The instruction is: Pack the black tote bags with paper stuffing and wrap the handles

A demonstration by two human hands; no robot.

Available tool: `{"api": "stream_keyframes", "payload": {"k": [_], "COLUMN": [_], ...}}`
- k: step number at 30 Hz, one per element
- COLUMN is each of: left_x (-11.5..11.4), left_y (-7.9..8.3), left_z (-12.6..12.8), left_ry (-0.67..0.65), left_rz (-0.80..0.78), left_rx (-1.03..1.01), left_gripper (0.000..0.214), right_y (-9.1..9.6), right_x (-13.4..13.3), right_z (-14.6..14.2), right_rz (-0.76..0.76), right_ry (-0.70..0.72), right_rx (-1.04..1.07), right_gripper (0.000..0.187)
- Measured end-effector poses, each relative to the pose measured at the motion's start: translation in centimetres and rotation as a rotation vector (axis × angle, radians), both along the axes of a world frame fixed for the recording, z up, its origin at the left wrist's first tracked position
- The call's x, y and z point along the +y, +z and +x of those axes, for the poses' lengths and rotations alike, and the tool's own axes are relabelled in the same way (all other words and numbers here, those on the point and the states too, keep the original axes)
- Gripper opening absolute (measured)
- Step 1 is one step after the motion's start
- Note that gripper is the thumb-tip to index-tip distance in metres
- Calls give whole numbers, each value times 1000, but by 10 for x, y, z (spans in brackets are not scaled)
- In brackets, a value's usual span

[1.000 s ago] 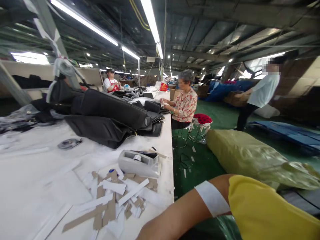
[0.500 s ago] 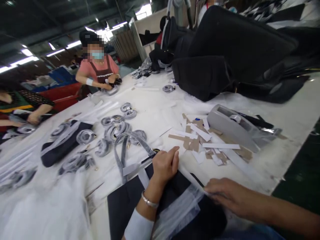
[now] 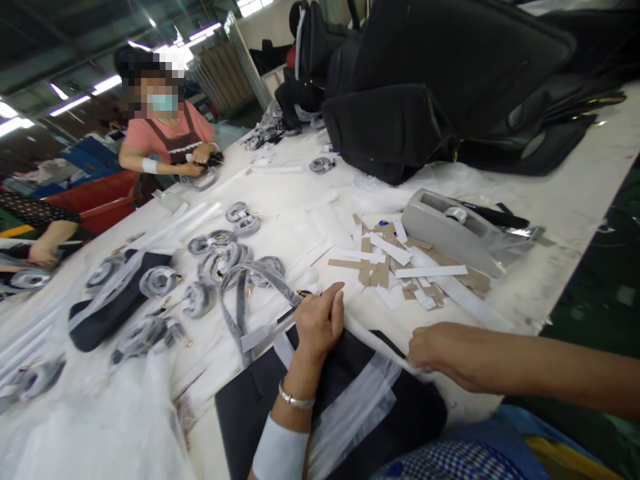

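A dark flat bag lies in front of me, partly hidden by my left arm. My left hand, with a bangle at the wrist, is closed over its upper edge; its curled fingertips are hidden. A thin white wrapping strip runs from that hand across to my right hand, which is closed on its other end at the bag's right edge. Clear film covers part of the bag's face. Beside my left hand, a grey plastic-wrapped strap loops away to the left.
Beyond my hands lie paper and card scraps and a grey tape dispenser. Several coiled straps and a dark pouch are at left. Black bags are piled behind. A masked co-worker handles something across the table.
The view has shifted, and more of my checked clothing shows at the bottom. Both hands keep their closed hold; the right forearm is raised slightly relative to the bag.
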State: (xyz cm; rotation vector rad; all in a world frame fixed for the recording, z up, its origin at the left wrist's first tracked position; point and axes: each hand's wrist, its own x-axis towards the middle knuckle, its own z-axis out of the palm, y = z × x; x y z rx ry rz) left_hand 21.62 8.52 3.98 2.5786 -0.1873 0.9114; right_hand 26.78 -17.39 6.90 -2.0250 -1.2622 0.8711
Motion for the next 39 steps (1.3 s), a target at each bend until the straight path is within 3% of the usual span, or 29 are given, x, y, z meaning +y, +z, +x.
{"api": "stream_keyframes", "payload": {"k": [2,5,8,11,16,19,24,29,31,34,39], "left_x": [1,4,6,7,7,6,4,4,3,3,6], "left_y": [3,7,8,4,-3,-4,-1,1,1,2,2], "left_z": [-1,-1,0,2,5,9,12,9,8,8,6], "left_ry": [-70,-223,-321,-341,-344,-296,-279,-298,-304,-303,-243], "left_rz": [-75,-169,-157,-114,20,118,150,67,48,21,-41], "left_rx": [-16,-41,-9,22,46,121,228,214,203,173,103], "left_gripper": [25,25,23,20,21,33,36,31,32,32,32], "right_y": [6,5,-1,0,10,-2,-27,-22,-22,-28,-37], "right_x": [-1,-4,-8,-11,-5,-3,-19,-28,-22,-11,5], "right_z": [-2,-11,-20,-19,-5,-4,-16,-25,-28,-32,-41], "right_rz": [14,27,-5,-44,-118,-92,77,-94,-105,26,198], "right_ry": [49,-51,-112,-106,42,54,-81,-175,-177,-221,-517], "right_rx": [126,297,346,294,167,142,71,-187,-169,-100,106], "right_gripper": [23,30,31,31,25,23,26,19,19,27,24]}}
